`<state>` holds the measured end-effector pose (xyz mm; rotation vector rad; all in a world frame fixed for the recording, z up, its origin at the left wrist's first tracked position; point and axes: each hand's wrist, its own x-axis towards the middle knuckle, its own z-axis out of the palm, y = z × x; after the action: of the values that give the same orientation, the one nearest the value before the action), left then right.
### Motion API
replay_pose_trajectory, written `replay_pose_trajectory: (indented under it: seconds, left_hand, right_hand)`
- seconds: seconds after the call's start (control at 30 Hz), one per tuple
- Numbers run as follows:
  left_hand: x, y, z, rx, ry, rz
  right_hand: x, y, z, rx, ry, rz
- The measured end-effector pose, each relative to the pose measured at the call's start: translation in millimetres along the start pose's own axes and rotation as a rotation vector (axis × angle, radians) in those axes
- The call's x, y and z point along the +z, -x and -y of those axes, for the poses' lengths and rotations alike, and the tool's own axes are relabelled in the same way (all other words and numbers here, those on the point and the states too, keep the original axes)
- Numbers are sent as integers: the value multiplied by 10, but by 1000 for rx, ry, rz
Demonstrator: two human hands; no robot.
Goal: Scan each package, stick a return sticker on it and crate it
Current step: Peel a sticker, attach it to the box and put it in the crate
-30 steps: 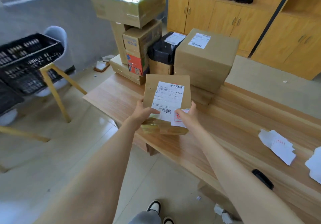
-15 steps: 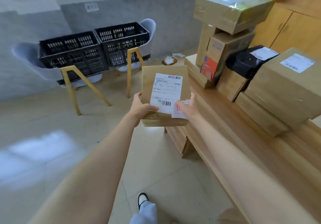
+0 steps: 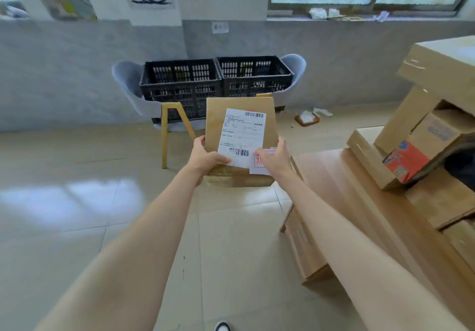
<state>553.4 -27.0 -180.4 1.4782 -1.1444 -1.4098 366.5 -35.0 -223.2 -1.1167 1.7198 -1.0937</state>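
Left hand (image 3: 205,156), right hand (image 3: 273,159), fingers (image 3: 281,142) curled round package (image 3: 239,104); 2 crates (image 3: 180,82) ahead on chairs (image 3: 126,84).

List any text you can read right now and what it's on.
No text reads clearly enough to quote.
Shipping label on the package: barcodes and fine print, too small.
Return sticker: one red character, partly under the right hand.
Wall sign: blurred.
Blue print on a stacked box: blurred.

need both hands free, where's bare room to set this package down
Bare wood on the table, between its left edge and the stacked boxes. Farther right, boxes crowd it. Open floor lies left. How full the crates are is hidden.
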Motion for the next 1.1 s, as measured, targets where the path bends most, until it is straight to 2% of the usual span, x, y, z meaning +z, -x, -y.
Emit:
replay_pose_trajectory:
  seconds: [0.57,1.1]
  left_hand:
    - [-1335,-1440,-358,-9,46,-151]
    - [-2235,-3442,-1133,-39,51,-311]
  right_hand:
    - [1596,-1204,873,-53,21,125]
    - [2882,-3222,1854,-96,-12,251]
